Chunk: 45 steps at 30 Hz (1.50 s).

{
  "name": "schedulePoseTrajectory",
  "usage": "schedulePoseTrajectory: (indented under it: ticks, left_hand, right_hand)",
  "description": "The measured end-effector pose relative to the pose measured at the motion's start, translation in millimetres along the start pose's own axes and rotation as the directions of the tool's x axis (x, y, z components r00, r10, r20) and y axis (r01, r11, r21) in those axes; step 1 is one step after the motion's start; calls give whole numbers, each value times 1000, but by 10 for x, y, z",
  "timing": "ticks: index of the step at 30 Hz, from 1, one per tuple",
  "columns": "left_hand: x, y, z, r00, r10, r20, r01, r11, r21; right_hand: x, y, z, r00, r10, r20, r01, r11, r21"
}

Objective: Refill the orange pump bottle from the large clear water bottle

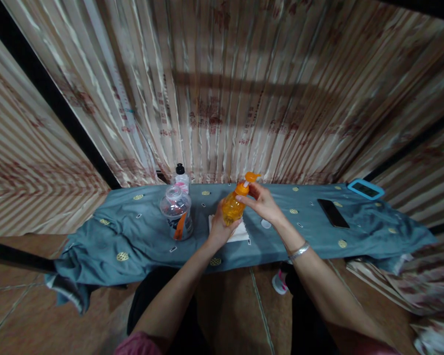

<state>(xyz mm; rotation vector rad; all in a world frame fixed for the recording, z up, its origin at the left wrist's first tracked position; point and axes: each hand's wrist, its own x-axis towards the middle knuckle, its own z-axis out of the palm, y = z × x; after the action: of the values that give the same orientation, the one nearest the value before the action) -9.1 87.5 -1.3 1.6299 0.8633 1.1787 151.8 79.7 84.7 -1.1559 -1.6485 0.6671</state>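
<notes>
A pump bottle of clear plastic with amber contents and an orange pump head is held tilted to the right above the cloth-covered table. Wrapped round its lower body is my left hand. My right hand is at the orange collar, thumb on the near side and fingers behind it. Beneath the bottle lies a folded white cloth. A small white disc rests on the table just right of it. To the left stands an open clear plastic jar with an orange label.
Behind the jar is a clear bottle with a black cap. A dark phone and a blue-framed device lie at the right. The blue-green tablecloth hangs over the edges; a pleated curtain closes off the back.
</notes>
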Motion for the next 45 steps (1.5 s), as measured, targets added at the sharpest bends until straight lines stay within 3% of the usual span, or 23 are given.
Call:
schedulePoseTrajectory:
  ticks: [19,25,35,45]
  left_hand:
    - [-12,-17,0,1000,-10,-15,10,1000,21]
    - [-9,-54,19,999,-27,-29,27,1000,13]
    - [-3,-30,8,999,-23,-28,23,1000,11]
    - [-12,-4,2,999,-17,-27,18,1000,10]
  right_hand:
    - [155,-75,-235,959,12,282,20,994,-107]
    - [126,-74,-191,973,13,232,14,993,-114]
    - [45,14,-40,999,35,11,-31,973,-230]
    - [13,-111,-64,997,-12,74,33,958,-287]
